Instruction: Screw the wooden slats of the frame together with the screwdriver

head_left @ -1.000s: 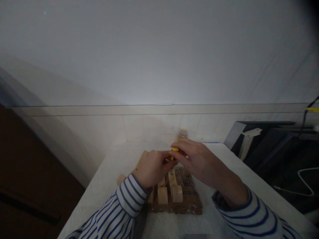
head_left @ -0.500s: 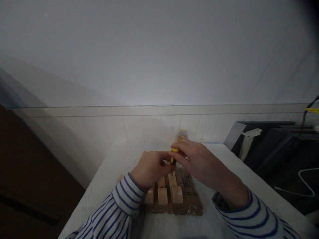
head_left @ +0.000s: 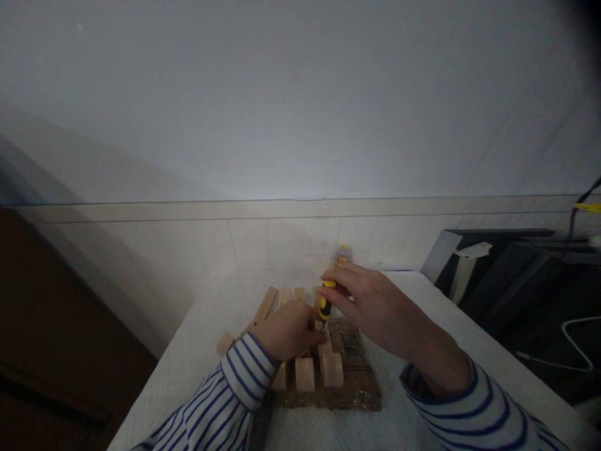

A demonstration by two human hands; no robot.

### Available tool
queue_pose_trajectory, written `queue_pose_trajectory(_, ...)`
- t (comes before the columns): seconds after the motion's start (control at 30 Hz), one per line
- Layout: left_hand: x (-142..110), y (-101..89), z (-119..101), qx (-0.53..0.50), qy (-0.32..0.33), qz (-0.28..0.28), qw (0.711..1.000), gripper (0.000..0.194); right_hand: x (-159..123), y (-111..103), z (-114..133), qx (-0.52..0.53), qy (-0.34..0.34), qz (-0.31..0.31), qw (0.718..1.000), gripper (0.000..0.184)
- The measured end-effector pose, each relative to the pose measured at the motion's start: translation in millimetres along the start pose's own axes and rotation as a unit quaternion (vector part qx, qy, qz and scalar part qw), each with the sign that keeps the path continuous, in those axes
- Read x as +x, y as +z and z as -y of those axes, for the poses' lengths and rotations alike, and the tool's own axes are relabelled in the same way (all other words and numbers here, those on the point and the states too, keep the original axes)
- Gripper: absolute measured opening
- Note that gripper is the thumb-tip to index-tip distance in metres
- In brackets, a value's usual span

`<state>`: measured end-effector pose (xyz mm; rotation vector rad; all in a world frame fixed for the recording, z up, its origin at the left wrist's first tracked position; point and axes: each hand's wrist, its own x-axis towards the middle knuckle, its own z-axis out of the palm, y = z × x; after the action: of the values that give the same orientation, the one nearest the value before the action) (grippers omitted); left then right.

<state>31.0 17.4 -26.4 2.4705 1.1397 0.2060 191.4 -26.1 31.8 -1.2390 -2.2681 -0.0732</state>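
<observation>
My right hand (head_left: pixel 375 307) is closed around the top of a small yellow and black screwdriver (head_left: pixel 325 303), which stands nearly upright with its tip down on a wooden slat frame (head_left: pixel 305 369). My left hand (head_left: pixel 287 331) rests on the slats beside the tip, its fingers curled and pressing on the wood near the screwdriver. The frame lies on a brown cardboard sheet (head_left: pixel 359 382) on the white table (head_left: pixel 197 351). Both sleeves are white with blue stripes.
A small clear jar with a yellow top (head_left: pixel 342 254) stands at the table's back edge by the tiled wall. To the right lie dark panels (head_left: pixel 507 275) and a white cable (head_left: pixel 570 351). A dark floor drops off to the left.
My left hand has slid down from the screwdriver's handle onto the slats. More of the screwdriver's shaft and the slats' far ends now show. The right hand has stayed in place.
</observation>
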Motion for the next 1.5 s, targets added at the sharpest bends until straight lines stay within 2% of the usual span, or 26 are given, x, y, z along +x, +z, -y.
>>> queue_pose_trajectory(0.47, 2.3, 0.8, 4.2, -0.065, -0.003, 0.026, 0.998, 0.016, 0.2, 1.2, 0.1, -0.002, -0.008, -0.011, 1.000, 0.012)
queue_pose_trajectory(0.87, 3.3, -0.7, 3.8, -0.051, -0.011, 0.026, 0.998, 0.016, 2.6, 3.1, -0.6, 0.010, -0.005, -0.001, 1.000, 0.010)
queue_pose_trajectory(1.13, 4.4, 2.0, 6.8, -0.047, -0.003, 0.020, 0.999, 0.015, 1.7, 3.9, 0.1, -0.007, -0.014, -0.015, 1.000, 0.009)
queue_pose_trajectory(1.5, 1.5, -2.4, 2.6, -0.067, -0.014, 0.033, 0.997, 0.014, 2.5, 5.3, -0.6, 0.017, 0.020, -0.005, 1.000, 0.011)
